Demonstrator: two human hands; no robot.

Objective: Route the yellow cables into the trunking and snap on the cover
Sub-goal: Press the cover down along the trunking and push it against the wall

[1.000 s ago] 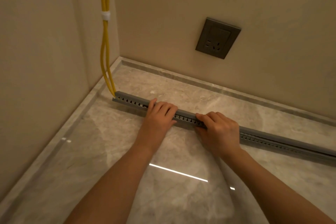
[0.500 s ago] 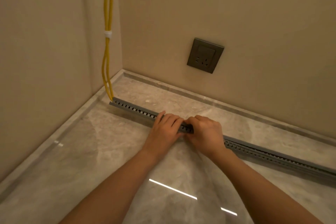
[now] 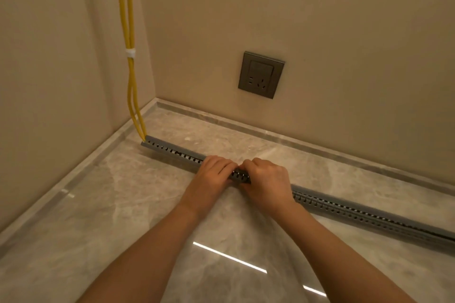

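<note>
Marble floor (image 3: 123,204), wall socket (image 3: 261,74), both hands (image 3: 213,172) (image 3: 267,179) seemingly gripping grey trunking (image 3: 172,150), yellow cables (image 3: 130,81) entering corner end

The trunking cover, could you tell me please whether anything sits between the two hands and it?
Nothing visible does. The left hand and right hand already rest side by side on the grey trunking, fingers curled over its top. The yellow cables enter only at its far end by the corner.

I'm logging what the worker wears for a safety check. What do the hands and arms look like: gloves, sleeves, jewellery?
Both the left hand and the right hand are bare, with no gloves, rings or watch visible. Both forearms are uncovered down to the picture's edge; no sleeve shows.
</note>
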